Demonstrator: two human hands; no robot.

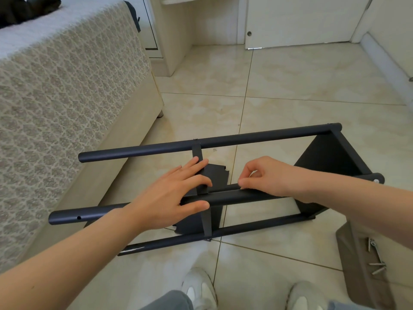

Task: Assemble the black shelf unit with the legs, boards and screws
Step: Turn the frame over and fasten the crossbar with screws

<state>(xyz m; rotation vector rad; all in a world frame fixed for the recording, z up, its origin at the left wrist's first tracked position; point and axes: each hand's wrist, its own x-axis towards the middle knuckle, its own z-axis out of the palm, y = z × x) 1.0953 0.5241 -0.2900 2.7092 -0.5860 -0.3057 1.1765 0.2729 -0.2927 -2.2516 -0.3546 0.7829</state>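
The black shelf unit lies on its side on the tiled floor. Its far leg (245, 138) runs left to right, and a near upper leg (89, 214) passes under both hands. A middle board (218, 176) stands between the legs, and an end board (324, 153) closes the right side. My left hand (172, 193) rests on the near upper leg and the middle board's edge, fingers spread and fairly straight, thumb along the tube. My right hand (266, 175) pinches something small against the same leg; the pinched item is hidden by the fingers.
A bed with a patterned cover (67, 97) stands close on the left. A loose dark board (355, 260) lies at the lower right with several screws (376, 258) on it. My two shoes (199, 287) stand just below the shelf. White cabinets line the far wall.
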